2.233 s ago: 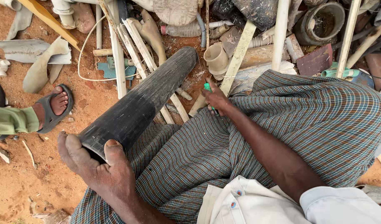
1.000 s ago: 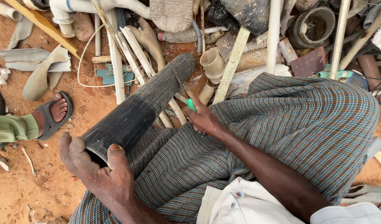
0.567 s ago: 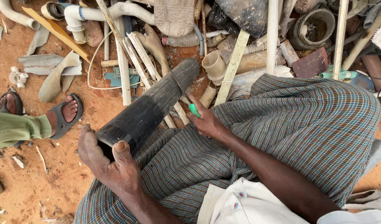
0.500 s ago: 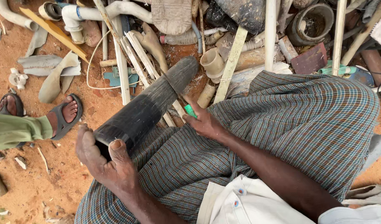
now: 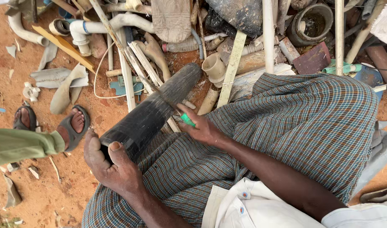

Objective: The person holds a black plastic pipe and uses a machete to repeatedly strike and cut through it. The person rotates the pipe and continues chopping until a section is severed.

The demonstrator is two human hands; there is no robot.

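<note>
Head cam, looking straight down at your lap. Your left hand (image 5: 111, 169) is clamped on the near end of the black pipe (image 5: 153, 112), thumb up over the top edge, fingers curled round the far side, wrist bent back twd you. The pipe rests on your left thigh on the checked wrap (image 5: 294, 126) and runs diagonally up and away to the right, far end sitting over the scrap pile.

Your right hand (image 5: 204, 128) is abt halfway up the pipe, right against its side, fingers closed narrow on a small tool w/ a green handle (image 5: 187, 120). Can't make out the blade tho. Forearm comes in from lower right across your lap, elbow bent, white shirt (image 5: 252, 207) at the bottom edge.

Rest of the view: white pipe elbow (image 5: 77, 31) up top left, pale wood strip (image 5: 231, 69) leaning by the pipe's far end, and someone else's foot in a sandal (image 5: 75, 124) on the red dirt to the left, well apart from your hands.
</note>
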